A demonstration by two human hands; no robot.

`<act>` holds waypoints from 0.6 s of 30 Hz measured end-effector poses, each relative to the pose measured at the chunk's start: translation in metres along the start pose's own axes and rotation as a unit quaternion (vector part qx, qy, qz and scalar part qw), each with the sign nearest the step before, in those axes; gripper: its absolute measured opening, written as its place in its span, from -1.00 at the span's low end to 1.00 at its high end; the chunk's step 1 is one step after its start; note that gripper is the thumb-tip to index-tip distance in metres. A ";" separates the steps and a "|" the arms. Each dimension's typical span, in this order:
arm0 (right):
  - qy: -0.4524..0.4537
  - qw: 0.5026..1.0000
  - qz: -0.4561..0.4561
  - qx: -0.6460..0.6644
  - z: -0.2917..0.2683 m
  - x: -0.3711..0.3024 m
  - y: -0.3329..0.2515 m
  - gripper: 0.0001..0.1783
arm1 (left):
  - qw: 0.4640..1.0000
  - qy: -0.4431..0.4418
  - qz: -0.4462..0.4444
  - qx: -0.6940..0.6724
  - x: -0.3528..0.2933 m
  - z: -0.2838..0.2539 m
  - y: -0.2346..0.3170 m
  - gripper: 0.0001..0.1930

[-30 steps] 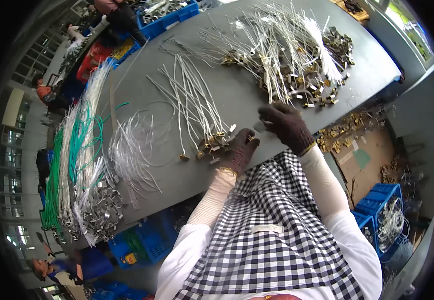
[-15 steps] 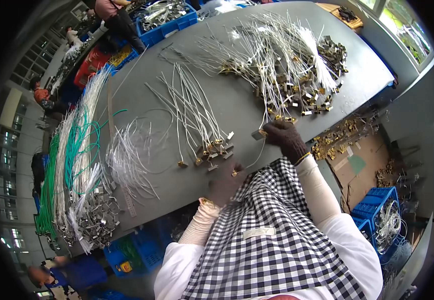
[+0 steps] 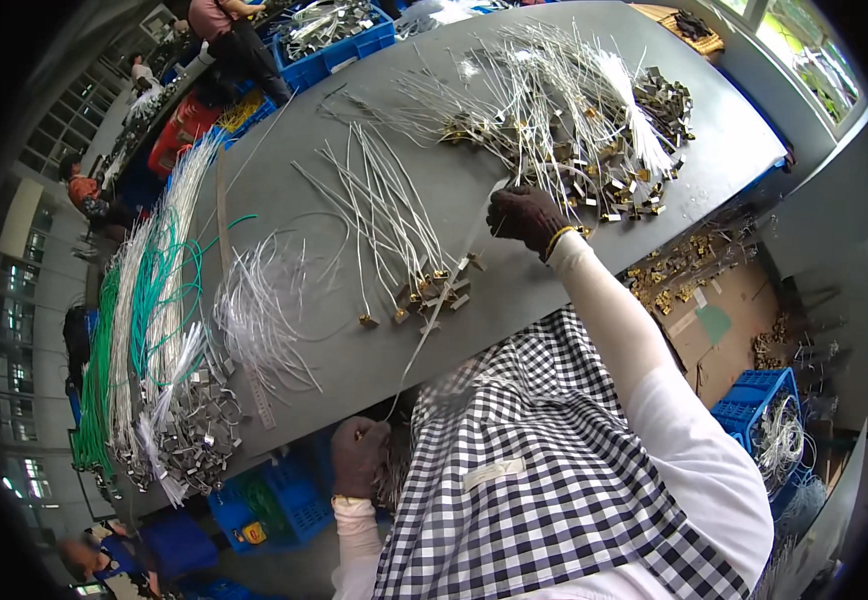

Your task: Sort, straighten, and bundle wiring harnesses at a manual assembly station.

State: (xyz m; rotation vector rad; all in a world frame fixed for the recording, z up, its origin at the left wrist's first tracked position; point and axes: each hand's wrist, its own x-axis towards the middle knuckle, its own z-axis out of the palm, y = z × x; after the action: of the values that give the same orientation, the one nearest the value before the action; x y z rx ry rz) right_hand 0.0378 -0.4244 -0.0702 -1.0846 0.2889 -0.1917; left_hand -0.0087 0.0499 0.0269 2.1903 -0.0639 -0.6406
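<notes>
Both hands wear dark brown gloves. Below the table's near edge, my left hand [image 3: 358, 456] is closed around one end of a thin white wire, and a small gold-coloured fitting shows at its fingers. The wire [image 3: 422, 345] runs from there up across the tabletop to my right hand [image 3: 529, 216], whose closed fingers pinch it. That stretch of wire is partly blurred. Left of the right hand lies a spread bunch of white wires [image 3: 379, 205] with brass and grey metal ends [image 3: 429, 290]. Just beyond the right hand is a larger heap of similar wires [image 3: 554, 110].
Green and white wire bundles [image 3: 159, 300] with metal clips hang along the table's left end, beside loose clear strands [image 3: 254, 310]. A steel ruler [image 3: 260, 402] lies near them. Blue crates [image 3: 334, 62] stand around the grey table [image 3: 304, 130]. Brass pieces cover a board [image 3: 719, 320] at right.
My left hand has moved down and left past the table edge, while the right went up and forward toward the heap. The wire between them is now stretched longer.
</notes>
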 end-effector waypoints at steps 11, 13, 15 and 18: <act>0.173 0.820 -0.301 -0.455 0.034 -0.077 -0.066 -0.68 | 0.966 -0.093 0.069 -0.230 -0.001 -0.039 -0.100 -0.73; 0.138 0.821 -0.284 -0.475 0.016 -0.083 -0.064 -0.73 | 0.932 -0.128 0.063 -0.334 0.000 -0.038 -0.096 -0.70; 0.058 0.564 -0.407 -0.716 -0.007 -0.069 -0.046 -0.75 | 0.941 -0.156 0.068 -0.291 -0.001 -0.031 -0.067 -0.66; 0.051 0.968 -0.078 0.233 0.035 -0.068 -0.041 -0.67 | 0.979 -0.138 0.091 -0.122 0.002 -0.017 -0.056 -0.66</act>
State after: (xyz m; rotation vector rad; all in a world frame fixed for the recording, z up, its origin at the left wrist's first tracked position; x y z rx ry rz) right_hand -0.0160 -0.3940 -0.0088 -0.6300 0.2340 -0.4340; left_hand -0.0087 0.0979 -0.0062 1.8243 -0.3112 -0.8004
